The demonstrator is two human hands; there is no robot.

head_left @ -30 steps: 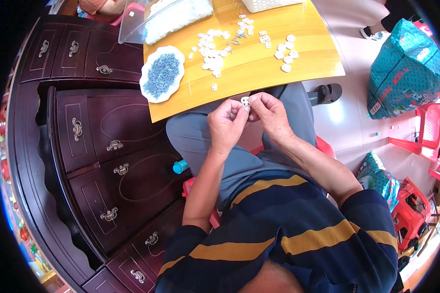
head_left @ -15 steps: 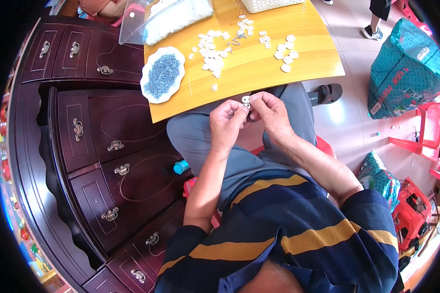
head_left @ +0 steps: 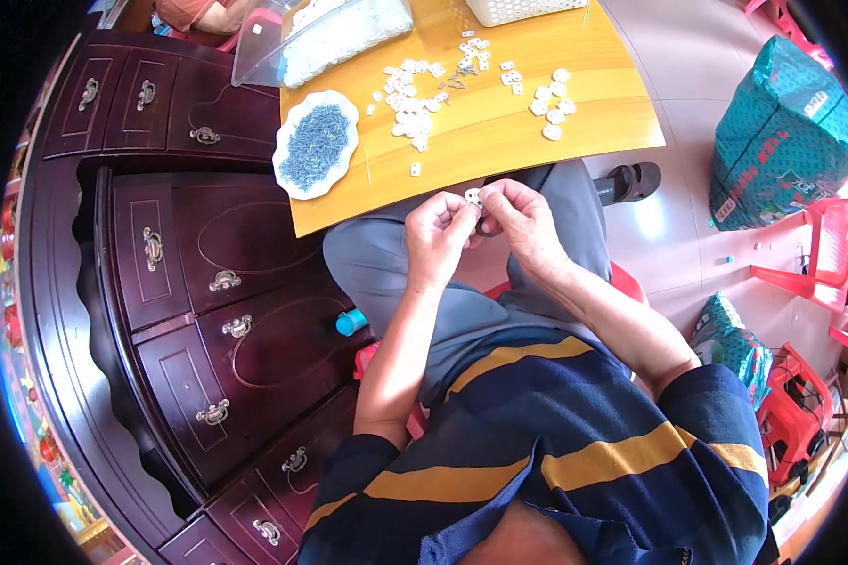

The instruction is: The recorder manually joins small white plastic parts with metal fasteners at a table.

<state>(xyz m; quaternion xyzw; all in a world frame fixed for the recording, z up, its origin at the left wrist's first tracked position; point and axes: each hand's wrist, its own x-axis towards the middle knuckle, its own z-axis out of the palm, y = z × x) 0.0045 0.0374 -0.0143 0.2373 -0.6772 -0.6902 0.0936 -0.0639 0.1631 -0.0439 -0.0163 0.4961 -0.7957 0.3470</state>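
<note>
The small white piece [head_left: 473, 197] sits between both hands, just under the surface [head_left: 499, 141] edge; left hand [head_left: 438, 234] and right hand [head_left: 518, 215] both pinch it.

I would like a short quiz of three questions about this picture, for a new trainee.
1. True or false: both hands hold one small white piece between them.
2. What lies in the white plate? A) white pieces B) small blue-grey parts C) nothing
3. The left hand and right hand are above the person's ____.

Key: 1. true. 2. B. 3. lap, just off the edge of the yellow table.
</note>
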